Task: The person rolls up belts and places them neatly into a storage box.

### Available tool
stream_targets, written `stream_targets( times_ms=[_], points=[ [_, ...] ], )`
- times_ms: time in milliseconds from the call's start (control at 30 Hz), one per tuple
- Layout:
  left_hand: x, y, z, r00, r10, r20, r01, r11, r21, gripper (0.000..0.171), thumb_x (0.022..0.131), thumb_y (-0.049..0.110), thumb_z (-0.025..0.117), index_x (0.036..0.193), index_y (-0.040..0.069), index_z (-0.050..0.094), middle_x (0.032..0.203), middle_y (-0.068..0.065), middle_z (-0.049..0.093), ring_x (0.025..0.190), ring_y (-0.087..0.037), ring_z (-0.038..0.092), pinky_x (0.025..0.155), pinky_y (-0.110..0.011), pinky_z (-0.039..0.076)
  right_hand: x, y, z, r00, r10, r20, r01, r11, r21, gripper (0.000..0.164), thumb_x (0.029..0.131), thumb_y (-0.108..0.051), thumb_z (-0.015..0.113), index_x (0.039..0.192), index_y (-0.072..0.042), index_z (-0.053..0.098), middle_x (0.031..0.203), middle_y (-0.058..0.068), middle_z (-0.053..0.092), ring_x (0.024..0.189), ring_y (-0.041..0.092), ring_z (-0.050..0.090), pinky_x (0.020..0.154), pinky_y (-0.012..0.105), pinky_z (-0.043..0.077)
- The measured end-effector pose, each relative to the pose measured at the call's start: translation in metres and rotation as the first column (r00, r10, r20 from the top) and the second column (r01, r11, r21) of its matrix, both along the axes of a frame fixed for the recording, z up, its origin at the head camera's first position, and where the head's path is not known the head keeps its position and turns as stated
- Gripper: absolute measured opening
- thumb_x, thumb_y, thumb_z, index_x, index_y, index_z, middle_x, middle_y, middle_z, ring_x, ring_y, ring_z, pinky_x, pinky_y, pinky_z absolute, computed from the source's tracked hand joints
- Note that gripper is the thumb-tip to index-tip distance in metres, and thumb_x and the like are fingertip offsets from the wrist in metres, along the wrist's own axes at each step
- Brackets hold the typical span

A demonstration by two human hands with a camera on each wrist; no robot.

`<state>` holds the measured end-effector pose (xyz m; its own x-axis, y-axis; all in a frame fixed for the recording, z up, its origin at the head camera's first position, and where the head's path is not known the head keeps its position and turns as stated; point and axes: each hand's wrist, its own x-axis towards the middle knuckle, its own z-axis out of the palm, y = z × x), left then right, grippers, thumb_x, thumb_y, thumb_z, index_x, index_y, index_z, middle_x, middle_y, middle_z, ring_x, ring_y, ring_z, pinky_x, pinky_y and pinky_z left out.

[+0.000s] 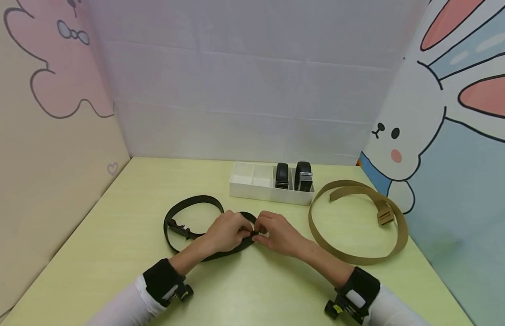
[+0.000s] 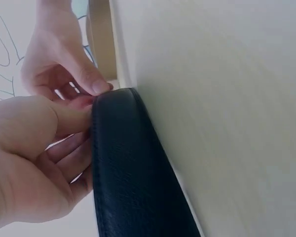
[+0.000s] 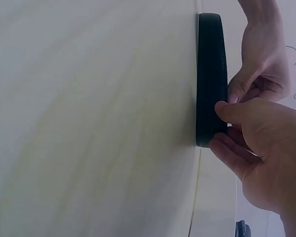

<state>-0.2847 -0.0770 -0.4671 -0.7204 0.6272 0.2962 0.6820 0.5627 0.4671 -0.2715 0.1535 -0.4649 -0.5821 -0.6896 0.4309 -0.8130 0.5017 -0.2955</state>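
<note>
A black belt (image 1: 201,198) lies on its edge on the table in loose curves, its dark buckle (image 1: 181,229) inside the left loop. At the belt's right-hand bend, my left hand (image 1: 228,232) pinches the strap between thumb and fingers. My right hand (image 1: 278,233) pinches the same bend from the other side, the fingertips of both hands nearly meeting. In the left wrist view the strap (image 2: 128,163) shows a smooth leather face with stitching along its edge. The right wrist view has my right thumb on the strap's outer face (image 3: 210,74); the fingers partly hide what lies behind.
Behind the hands stands a white compartment tray (image 1: 252,190). Its right-hand compartments hold two rolled black belts, one (image 1: 282,175) beside the other (image 1: 303,176). A tan belt (image 1: 403,231) with a tan buckle (image 1: 385,216) lies coiled at the right. Printed walls enclose the table.
</note>
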Motion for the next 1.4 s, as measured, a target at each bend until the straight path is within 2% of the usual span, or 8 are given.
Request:
stream_targets(
  times_ms=[267,467,600,767,867,1033,1200,1400],
  points=[
    [0.007,-0.003,0.003,0.991,0.030,0.133,-0.040,0.997,0.073,0.009,0.100,-0.003,0.078,0.100,0.005,0.079,0.099,-0.011,0.088,0.093,-0.024,0.087,0.081,-0.037,0.066,-0.002,-0.005,0.002,0.998,-0.014,0.065,0.014,1.000,-0.001,0.013,0.095,-0.005,0.090,0.106,-0.003,0.082,0.100,0.012,0.073,0.085,0.024,0.073,0.076,0.021,0.059],
    [0.008,-0.019,0.003,0.991,-0.037,0.125,0.027,0.996,0.083,0.009,0.103,0.001,0.079,0.103,0.010,0.078,0.103,-0.005,0.087,0.098,-0.017,0.086,0.085,-0.032,0.066,-0.006,-0.007,0.006,0.996,0.044,0.081,-0.048,0.997,0.057,0.008,0.097,-0.001,0.086,0.104,-0.005,0.085,0.102,0.011,0.071,0.091,0.025,0.067,0.082,0.028,0.056],
    [0.011,-0.045,0.008,0.998,-0.066,0.025,0.065,0.997,0.035,0.007,0.105,0.008,0.079,0.112,0.009,0.081,0.107,-0.003,0.086,0.099,-0.016,0.083,0.088,-0.036,0.066,-0.008,-0.008,0.009,0.996,0.073,-0.049,-0.066,0.989,0.129,0.009,0.093,-0.003,0.089,0.100,-0.009,0.086,0.101,0.007,0.074,0.095,0.023,0.065,0.086,0.032,0.054],
    [0.015,-0.094,0.016,0.995,0.039,-0.093,-0.048,0.995,-0.091,0.019,0.103,0.012,0.082,0.120,0.005,0.083,0.117,-0.007,0.086,0.108,-0.028,0.082,0.094,-0.046,0.066,-0.009,-0.002,0.011,0.982,0.101,-0.163,-0.068,0.978,0.195,0.009,0.092,-0.003,0.090,0.095,-0.010,0.085,0.098,0.004,0.080,0.099,0.024,0.069,0.089,0.037,0.056],
    [0.014,-0.122,0.021,0.994,0.081,-0.076,-0.093,0.982,-0.164,0.026,0.099,0.009,0.084,0.125,0.003,0.082,0.124,-0.009,0.085,0.116,-0.033,0.080,0.097,-0.050,0.065,-0.008,0.005,0.012,0.985,0.097,-0.143,-0.066,0.975,0.210,0.007,0.094,-0.002,0.088,0.095,-0.008,0.085,0.098,0.004,0.080,0.099,0.024,0.069,0.092,0.038,0.058],
    [0.009,-0.149,0.021,0.999,0.036,-0.027,-0.040,0.976,-0.215,0.025,0.095,0.001,0.085,0.120,0.005,0.085,0.120,-0.006,0.086,0.112,-0.030,0.082,0.092,-0.044,0.067,-0.003,0.014,0.012,0.991,0.086,-0.100,-0.061,0.970,0.233,0.006,0.096,-0.003,0.087,0.099,-0.007,0.085,0.101,0.005,0.079,0.101,0.022,0.068,0.094,0.036,0.061],
    [-0.001,-0.150,0.012,0.998,0.011,-0.057,-0.023,0.977,-0.210,0.019,0.095,0.004,0.088,0.113,0.010,0.088,0.111,-0.001,0.088,0.102,-0.021,0.084,0.085,-0.036,0.066,0.005,0.014,0.012,0.988,0.125,-0.093,-0.099,0.965,0.243,0.009,0.094,-0.003,0.089,0.100,-0.009,0.085,0.101,0.004,0.078,0.100,0.020,0.068,0.092,0.032,0.061],
    [-0.013,-0.118,0.007,0.998,-0.035,-0.052,0.025,0.985,-0.171,0.010,0.096,0.011,0.088,0.106,0.013,0.088,0.103,0.005,0.087,0.085,-0.002,0.073,0.077,-0.025,0.059,0.015,0.003,0.010,0.969,0.221,-0.111,-0.189,0.951,0.246,0.010,0.093,-0.006,0.090,0.098,-0.012,0.084,0.098,0.001,0.076,0.097,0.016,0.066,0.090,0.027,0.059]
  ],
)
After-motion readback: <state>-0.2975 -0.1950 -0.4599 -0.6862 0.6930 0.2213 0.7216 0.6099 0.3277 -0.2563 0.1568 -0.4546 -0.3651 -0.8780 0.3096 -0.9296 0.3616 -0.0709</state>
